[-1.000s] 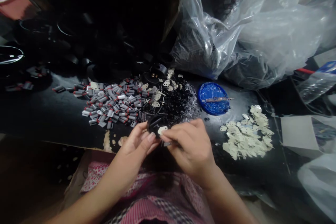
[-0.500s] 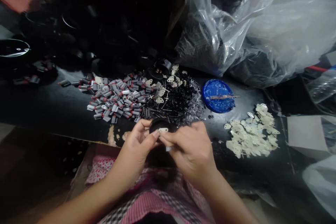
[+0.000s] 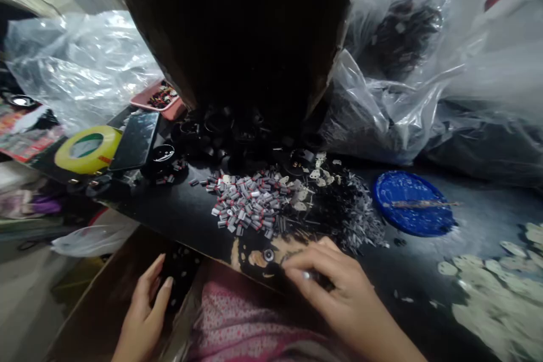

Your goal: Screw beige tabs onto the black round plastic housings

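My left hand [image 3: 146, 308] is at the lower left over an open box [image 3: 106, 288] below the table edge, its fingers apart and nothing in them. Near the table's front edge, my right hand [image 3: 333, 285] is curled, with a small pale tip showing between its fingers; the rest of what it holds is hidden. Just left of its fingertips lies a small dark ring-shaped part [image 3: 268, 255]. Beyond it is a heap of grey cylinders with red ends [image 3: 246, 201], beside cream plates [image 3: 301, 195], dark small parts and grey slivers [image 3: 362, 218].
A blue lid with a stick [image 3: 413, 209] lies right of the heaps, and cream plates [image 3: 492, 294] at the far right. Yellow tape [image 3: 88, 150], a phone [image 3: 136, 141] and a pink tray [image 3: 159, 99] are at the left. Plastic bags [image 3: 390, 102] stand behind.
The hands have parted: my left hand let go of the round black piece and moved left over the box. That piece is out of sight. The view has shifted left and up.
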{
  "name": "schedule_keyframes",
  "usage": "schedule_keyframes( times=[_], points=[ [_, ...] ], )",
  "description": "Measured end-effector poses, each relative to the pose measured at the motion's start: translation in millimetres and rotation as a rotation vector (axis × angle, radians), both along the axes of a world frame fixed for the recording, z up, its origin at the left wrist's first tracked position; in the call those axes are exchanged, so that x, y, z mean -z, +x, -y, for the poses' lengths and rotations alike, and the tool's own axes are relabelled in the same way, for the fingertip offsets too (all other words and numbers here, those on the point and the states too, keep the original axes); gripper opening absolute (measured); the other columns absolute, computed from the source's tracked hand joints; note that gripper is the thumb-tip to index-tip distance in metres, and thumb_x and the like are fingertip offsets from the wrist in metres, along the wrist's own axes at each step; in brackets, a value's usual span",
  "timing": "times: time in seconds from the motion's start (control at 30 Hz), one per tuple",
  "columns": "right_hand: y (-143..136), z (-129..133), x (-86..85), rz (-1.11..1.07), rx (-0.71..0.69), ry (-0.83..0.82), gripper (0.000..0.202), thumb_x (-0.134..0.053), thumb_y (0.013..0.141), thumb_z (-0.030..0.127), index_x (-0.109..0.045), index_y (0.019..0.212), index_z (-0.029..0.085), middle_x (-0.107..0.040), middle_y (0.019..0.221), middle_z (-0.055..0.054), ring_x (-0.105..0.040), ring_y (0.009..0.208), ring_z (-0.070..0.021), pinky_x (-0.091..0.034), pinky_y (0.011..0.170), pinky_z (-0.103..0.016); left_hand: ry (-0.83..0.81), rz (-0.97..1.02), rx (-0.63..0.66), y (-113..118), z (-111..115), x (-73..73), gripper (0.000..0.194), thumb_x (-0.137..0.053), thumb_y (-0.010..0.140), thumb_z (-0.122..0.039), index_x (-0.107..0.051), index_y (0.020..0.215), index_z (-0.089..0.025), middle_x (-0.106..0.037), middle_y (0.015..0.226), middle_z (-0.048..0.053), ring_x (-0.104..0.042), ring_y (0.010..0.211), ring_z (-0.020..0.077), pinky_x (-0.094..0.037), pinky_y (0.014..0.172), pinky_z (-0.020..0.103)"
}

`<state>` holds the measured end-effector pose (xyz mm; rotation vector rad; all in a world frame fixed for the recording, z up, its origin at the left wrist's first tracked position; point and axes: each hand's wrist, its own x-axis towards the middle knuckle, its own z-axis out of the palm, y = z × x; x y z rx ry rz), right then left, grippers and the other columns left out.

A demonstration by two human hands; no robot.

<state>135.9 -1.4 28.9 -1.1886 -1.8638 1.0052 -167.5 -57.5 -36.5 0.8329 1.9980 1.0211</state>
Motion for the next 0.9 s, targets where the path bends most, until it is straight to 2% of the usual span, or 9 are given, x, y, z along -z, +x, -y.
schedule_keyframes(
  times=[0.1, 0.2, 0.3, 0.4, 0.6, 0.67, 0.77, 0.83, 0.9],
  points=[
    [-4, -1, 1.4, 0.011, -0.019, -0.017, 0.013, -0.058, 0.087, 0.014, -0.064, 0.082, 0.025, -0.068, 0.075, 0.005, -0.059, 0.07, -0.014, -0.039, 0.07, -0.03, 0.264, -0.165, 0.148, 17, -41, -30.9, 0.019, -0.062, 0.082, -0.034, -0.065, 0.101, -0.03, -0.066, 0.102, 0.004, -0.057, 0.105, 0.0258, -0.035, 0.1, 0.032],
    [-5, 3, -0.8, 0.03, -0.017, -0.018, 0.014, -0.058, 0.087, 0.014, -0.064, 0.081, 0.025, -0.069, 0.077, 0.005, -0.06, 0.071, -0.0147, -0.04, 0.07, -0.031, 0.401, -0.305, 0.33, 48, -108, -53.6, 0.022, -0.067, 0.077, -0.031, -0.068, 0.098, -0.027, -0.067, 0.089, 0.004, -0.059, 0.088, 0.0266, -0.038, 0.091, 0.034],
    [0, 10, -0.5, 0.067, 0.013, -0.041, 0.014, -0.057, 0.087, 0.016, -0.064, 0.081, 0.026, -0.071, 0.08, 0.005, -0.061, 0.073, -0.0154, -0.041, 0.073, -0.032, 0.445, -0.332, 0.363, 70, -167, -58.1, 0.042, -0.078, 0.066, -0.03, -0.065, 0.105, -0.026, -0.064, 0.086, 0.003, -0.058, 0.087, 0.0285, -0.037, 0.092, 0.037],
    [7, 17, 5.7, 0.1, 0.058, -0.089, 0.014, -0.055, 0.088, 0.018, -0.064, 0.081, 0.026, -0.07, 0.077, 0.004, -0.061, 0.072, -0.0162, -0.043, 0.071, -0.032, 0.486, -0.34, 0.367, 78, -190, -54.1, 0.041, -0.076, 0.068, -0.026, -0.064, 0.106, -0.026, -0.061, 0.085, 0.003, -0.057, 0.088, 0.0287, -0.036, 0.092, 0.039],
    [6, 14, 13.3, 0.102, 0.088, -0.154, 0.015, -0.054, 0.089, 0.024, -0.066, 0.081, 0.028, -0.071, 0.08, 0.005, -0.065, 0.076, -0.0173, -0.046, 0.083, -0.038, 0.557, -0.273, 0.297, 76, -169, -55.4, 0.027, -0.064, 0.08, -0.027, -0.063, 0.107, -0.024, -0.058, 0.105, 0.005, -0.057, 0.092, 0.0218, -0.04, 0.093, 0.035],
    [1, 8, 8.7, 0.056, 0.132, -0.184, 0.013, -0.055, 0.089, 0.027, -0.067, 0.092, 0.029, -0.073, 0.091, 0.002, -0.066, 0.085, -0.0187, -0.047, 0.085, -0.038, 0.549, -0.126, 0.265, 82, -151, -57.6, 0.028, -0.06, 0.084, -0.031, -0.06, 0.111, -0.025, -0.06, 0.108, 0.004, -0.06, 0.094, 0.0208, -0.044, 0.088, 0.033],
    [-6, 1, 0.2, -0.037, 0.193, -0.259, 0.03, -0.061, 0.085, 0.032, -0.062, 0.115, 0.029, -0.071, 0.105, -0.001, -0.066, 0.093, -0.0198, -0.05, 0.081, -0.034, 0.333, 0.33, 0.326, 101, -114, -58.9, 0.023, -0.066, 0.081, -0.032, -0.061, 0.104, -0.027, -0.066, 0.099, 0.001, -0.063, 0.091, 0.0194, -0.049, 0.08, 0.028],
    [-8, -2, -3.3, -0.048, 0.189, -0.293, 0.029, -0.063, 0.084, 0.031, -0.063, 0.113, 0.028, -0.071, 0.101, -0.001, -0.066, 0.089, -0.0186, -0.049, 0.077, -0.031, 0.133, 0.551, 0.44, 112, -86, -57.5, 0.018, -0.072, 0.077, -0.028, -0.064, 0.093, -0.025, -0.069, 0.09, 0.001, -0.065, 0.087, 0.0184, -0.049, 0.076, 0.024],
    [-10, -3, -4.6, -0.004, 0.154, -0.301, 0.019, -0.062, 0.085, 0.027, -0.066, 0.103, 0.027, -0.071, 0.094, 0.001, -0.064, 0.083, -0.0169, -0.048, 0.074, -0.029, 0.057, 0.629, 0.48, 119, -65, -53.7, 0.013, -0.071, 0.078, -0.026, -0.066, 0.09, -0.024, -0.071, 0.09, 0.002, -0.065, 0.089, 0.0186, -0.05, 0.078, 0.024]
  ],
)
